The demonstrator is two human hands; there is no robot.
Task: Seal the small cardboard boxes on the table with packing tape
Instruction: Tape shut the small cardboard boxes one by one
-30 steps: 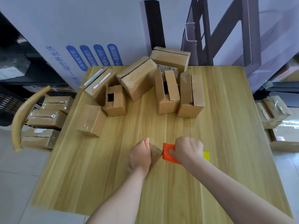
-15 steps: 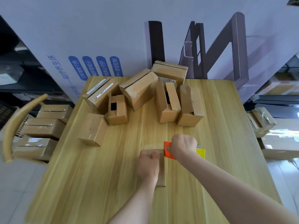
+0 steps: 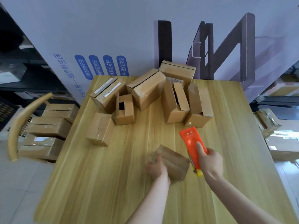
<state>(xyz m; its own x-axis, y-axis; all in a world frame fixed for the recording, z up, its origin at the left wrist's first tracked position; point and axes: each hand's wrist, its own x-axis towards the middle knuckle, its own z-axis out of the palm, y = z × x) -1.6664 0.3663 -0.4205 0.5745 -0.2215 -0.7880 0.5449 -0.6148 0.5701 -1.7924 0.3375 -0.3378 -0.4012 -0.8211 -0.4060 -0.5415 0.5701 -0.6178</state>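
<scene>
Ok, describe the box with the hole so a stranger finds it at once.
On the wooden table, find the pile of cardboard boxes at the far end. Left of its middle, a small box stands between the box with white label strips and a larger tilted box. It alone shows a square black hole on top.

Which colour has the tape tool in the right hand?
The tape tool is orange, with a yellow end; the head view shows it.

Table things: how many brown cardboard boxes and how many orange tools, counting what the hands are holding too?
Brown cardboard boxes: 8
Orange plastic tape dispenser: 1
Total: 9
</scene>
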